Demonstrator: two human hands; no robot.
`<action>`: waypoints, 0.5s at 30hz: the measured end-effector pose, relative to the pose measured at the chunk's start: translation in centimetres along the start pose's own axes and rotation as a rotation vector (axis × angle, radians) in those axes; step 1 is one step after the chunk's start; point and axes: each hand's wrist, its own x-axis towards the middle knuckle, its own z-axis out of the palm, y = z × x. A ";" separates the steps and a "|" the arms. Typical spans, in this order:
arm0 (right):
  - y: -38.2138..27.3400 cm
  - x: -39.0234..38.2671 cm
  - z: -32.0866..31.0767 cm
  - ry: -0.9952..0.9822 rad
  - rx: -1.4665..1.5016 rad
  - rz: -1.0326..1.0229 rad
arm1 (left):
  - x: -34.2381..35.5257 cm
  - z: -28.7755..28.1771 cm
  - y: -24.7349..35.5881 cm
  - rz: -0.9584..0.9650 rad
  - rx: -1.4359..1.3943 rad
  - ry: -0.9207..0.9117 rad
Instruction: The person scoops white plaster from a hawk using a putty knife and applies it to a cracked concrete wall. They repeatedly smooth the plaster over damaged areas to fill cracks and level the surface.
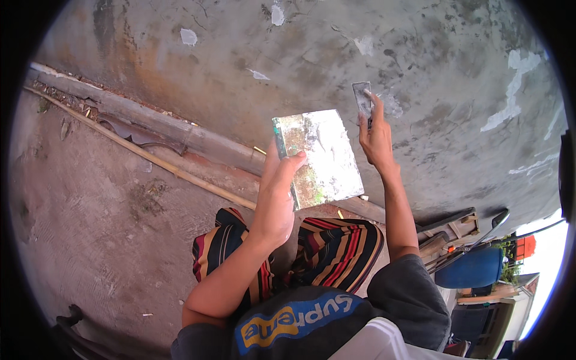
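Note:
My left hand (276,192) grips a flat square board (321,156) by its left edge, thumb on top; white paste and green and brown stains cover the board. Higher and to the right, my right hand (375,135) is closed on a small flat scraper (362,95), its blade at the rough grey plastered wall (300,54); whether it touches cannot be told. A pale patch (393,108) shows just right of the blade, and other white patches (501,114) mark the wall.
A pale pole (168,167) lies along the wall's base beside a ledge (120,111) on the dusty concrete ground (96,228). My striped-clothed legs are bent below. At right stand a wheelbarrow (456,221), a blue drum (468,267) and a doorway (474,324).

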 end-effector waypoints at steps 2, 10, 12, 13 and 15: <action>0.3 1.5 0.0 -0.051 0.050 0.027 | 0.2 -0.3 0.6 0.007 0.003 -0.004; 0.6 4.7 -1.2 -0.045 0.083 0.002 | 0.5 0.2 0.0 0.001 0.041 -0.029; 0.2 4.9 -1.3 -0.033 0.135 0.045 | 0.6 0.1 -0.1 -0.004 0.046 -0.055; -0.1 5.0 -1.2 -0.029 0.164 0.066 | 0.6 0.1 -0.1 -0.002 0.054 -0.034; 0.3 5.0 -0.8 -0.011 0.194 0.050 | 0.6 0.2 0.1 0.001 0.069 0.009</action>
